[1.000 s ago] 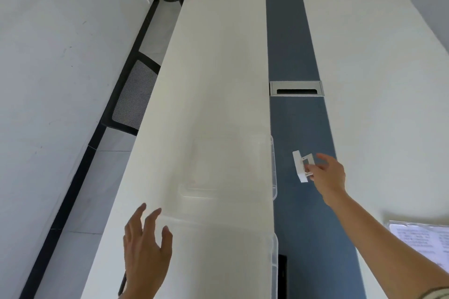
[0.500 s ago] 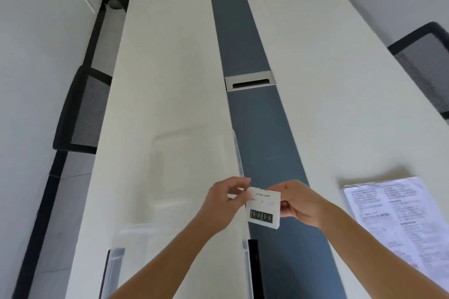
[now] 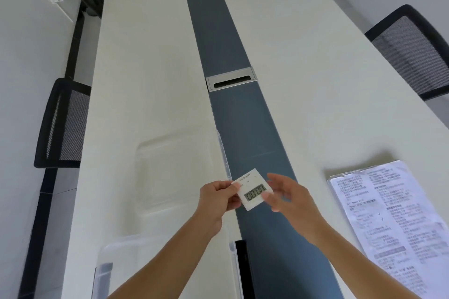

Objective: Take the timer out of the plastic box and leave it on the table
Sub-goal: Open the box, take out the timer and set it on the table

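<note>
Hands: I count two, both bare, over the near end of the table [image 3: 155, 80]
Timer: I see one, white and square, tilted, its grey display facing me [image 3: 252, 189]
Boxes: one clear plastic box [image 3: 107, 257] at my near left edge, and one clear lid [image 3: 175, 172] lying flat just beyond it
Papers: one stapled sheaf [image 3: 388, 213] on the right half of the table
Chairs: three mesh chairs, two on the left, one [image 3: 418, 51] on the right
Cable ports: two in the dark centre strip, the nearer one [image 3: 230, 79] beyond the timer
Writing: the display shows digits, I cannot read them surely; small print along the timer's top edge and on the papers is too fine for me
Left hand: [image 3: 218, 195] pinches the timer's left edge, thumb on top
Right hand: [image 3: 289, 195] fingers loosely spread at the timer's right edge; I cannot tell whether they press it
Timer's place: held above the dark strip, outside the box, between my two hands
</note>
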